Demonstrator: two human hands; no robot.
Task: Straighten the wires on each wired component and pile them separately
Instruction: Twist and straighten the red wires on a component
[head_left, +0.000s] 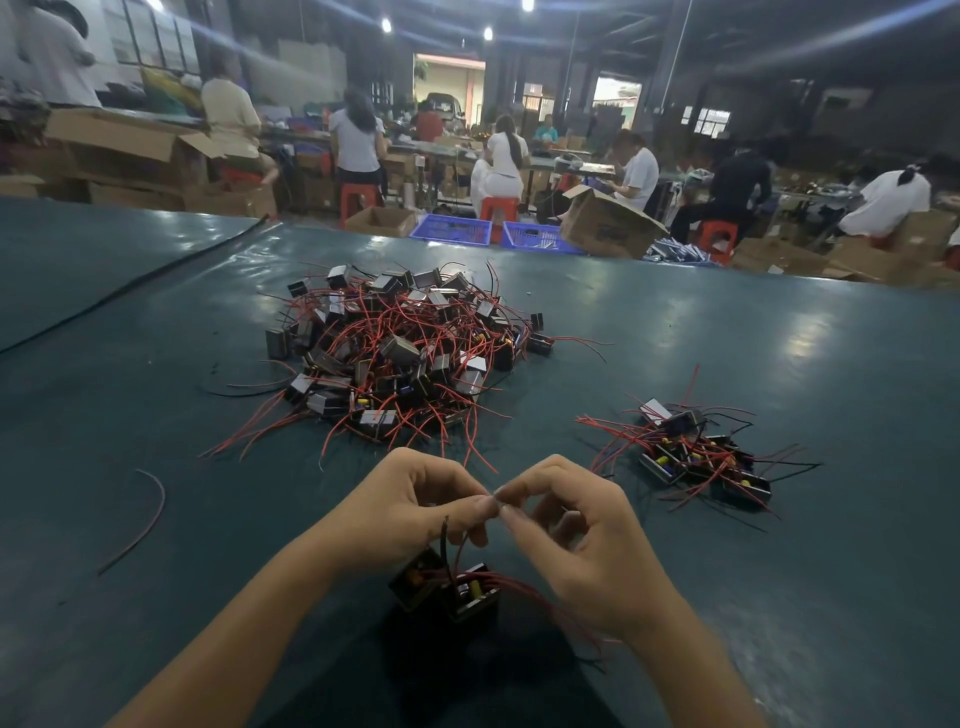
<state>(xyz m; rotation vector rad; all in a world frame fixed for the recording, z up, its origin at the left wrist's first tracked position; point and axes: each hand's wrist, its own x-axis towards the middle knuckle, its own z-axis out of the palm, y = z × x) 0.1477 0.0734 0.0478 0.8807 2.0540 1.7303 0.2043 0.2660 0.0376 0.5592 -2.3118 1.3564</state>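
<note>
Wired component (447, 592), a dark block with yellow parts, sits at six o'clock of the view, low between the wrists. It may be two blocks side by side, and I cannot tell whether it rests on the green table (779, 649) or hangs just above it. Its wires (458, 558), red and one black, rise to the left hand (415, 499), whose fingers curl in and pinch them. The right hand (587, 540) is curled too, thumb and forefinger closed against the left fingertips at the same spot. Which strand they nip is too small to tell. More red leads trail under the right wrist toward four o'clock.

At nine o'clock a loose red wire (150, 514) lies alone. At three o'clock is the small pile (696, 457), its leads lying roughly one way; these look like the finished ones, only a handful. At twelve o'clock, farther off, the big pile (400, 353) is a tangle of many blocks and bent red leads. The work looks early: one piece in hand, few done, most left.
</note>
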